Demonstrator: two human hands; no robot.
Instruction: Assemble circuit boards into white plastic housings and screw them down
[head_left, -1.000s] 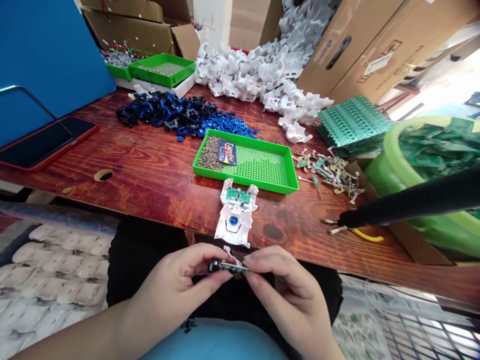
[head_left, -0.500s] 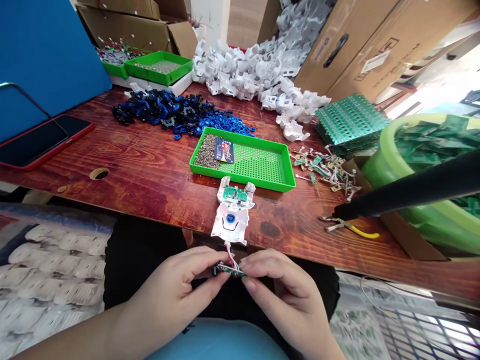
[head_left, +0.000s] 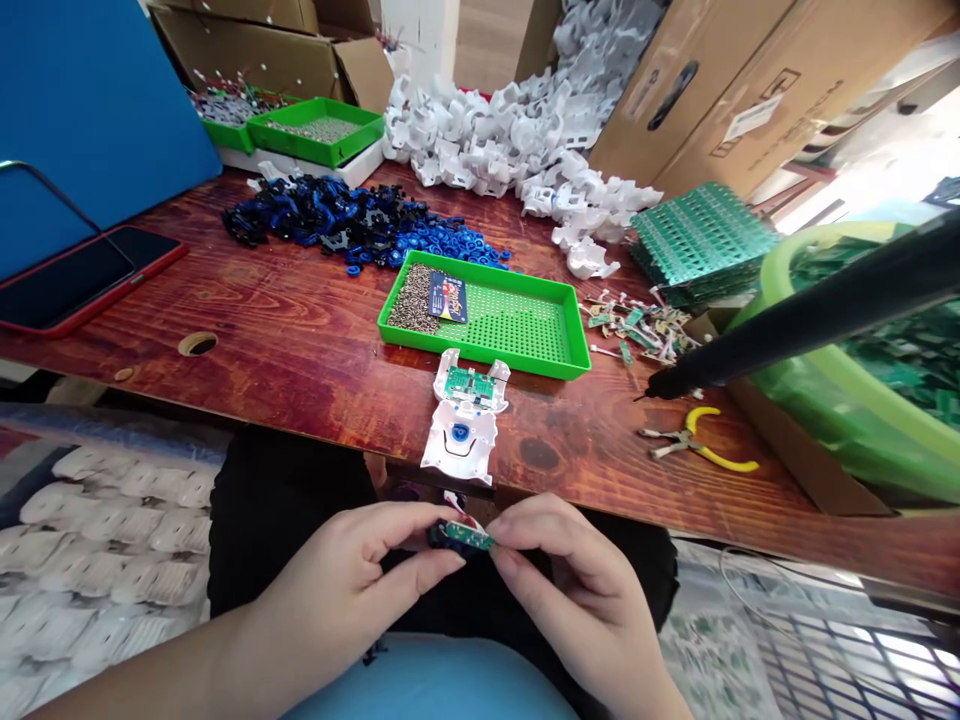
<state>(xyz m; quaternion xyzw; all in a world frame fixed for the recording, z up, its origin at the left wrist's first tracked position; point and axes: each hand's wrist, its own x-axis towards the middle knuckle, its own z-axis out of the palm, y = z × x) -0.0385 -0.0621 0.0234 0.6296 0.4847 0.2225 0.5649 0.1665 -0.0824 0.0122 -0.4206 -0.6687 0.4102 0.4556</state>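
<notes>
Over my lap, just off the table's front edge, I hold a small green circuit board (head_left: pixel 469 536) with white and red wires ending in a white plug. My left hand (head_left: pixel 375 570) pinches its left end together with a black plastic part (head_left: pixel 436 534). At the right end, the thumb and forefinger of my right hand (head_left: pixel 559 570) close on the board. Ahead of my hands, at the table edge, lies an opened white plastic shell (head_left: pixel 480 455) with a blue ring-shaped piece (head_left: pixel 460 433). Another white shell part behind it carries a green circuit board (head_left: pixel 471 383).
A green tray (head_left: pixel 525 365) holds small screws and a card. Behind are piles of blue and black parts (head_left: pixel 337 220) and white shells (head_left: pixel 487 140). To the right lie yellow-handled pliers (head_left: pixel 724 460), wired boards (head_left: pixel 645 325) and a green tub (head_left: pixel 780 380), with a black rod-shaped tool (head_left: pixel 810 320) hanging over.
The circuit board has turned so its green face shows more, and its plug has tipped left, away from the shell. The black tool has risen, uncovering more of the pliers.
</notes>
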